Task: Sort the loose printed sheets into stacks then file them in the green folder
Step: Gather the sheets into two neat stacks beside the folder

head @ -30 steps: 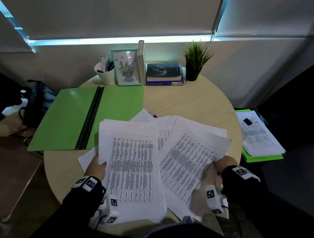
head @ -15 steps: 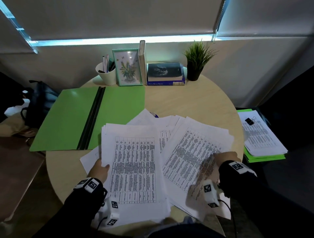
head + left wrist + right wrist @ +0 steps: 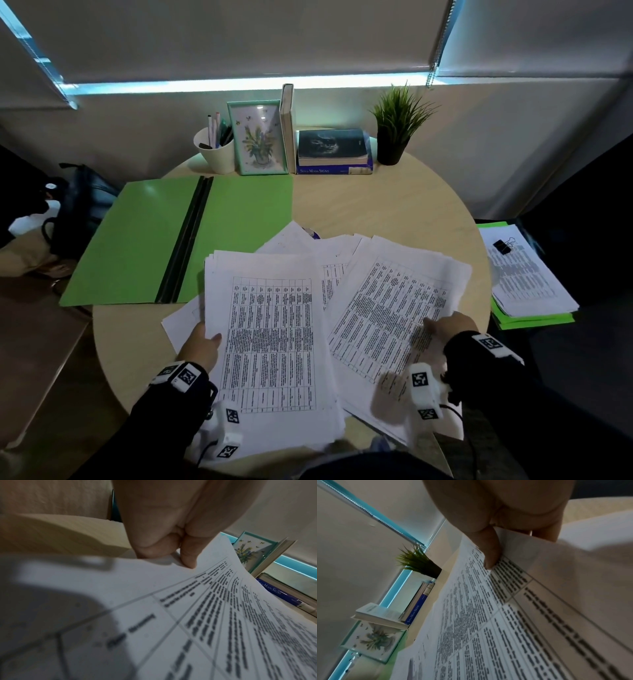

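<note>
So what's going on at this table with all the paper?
A person is sorting printed sheets at a round table. The left hand pinches the edge of one stack of printed sheets, and the right hand pinches a second batch beside it. The green folder lies open to the left, with nothing filed in it yet.

You have the green folder (image 3: 144,236) lying open and flat at the left of the tabletop (image 3: 394,209), a black spine strip running down its middle. The printed sheets (image 3: 346,260) spread across the near half, white pages with black tables. Your left stack (image 3: 270,339) overlaps the folder's near right corner, its left edge pinched. Your right stack (image 3: 387,308) lies tilted, gripped at its right edge, with loose pages fanned behind both.
</note>
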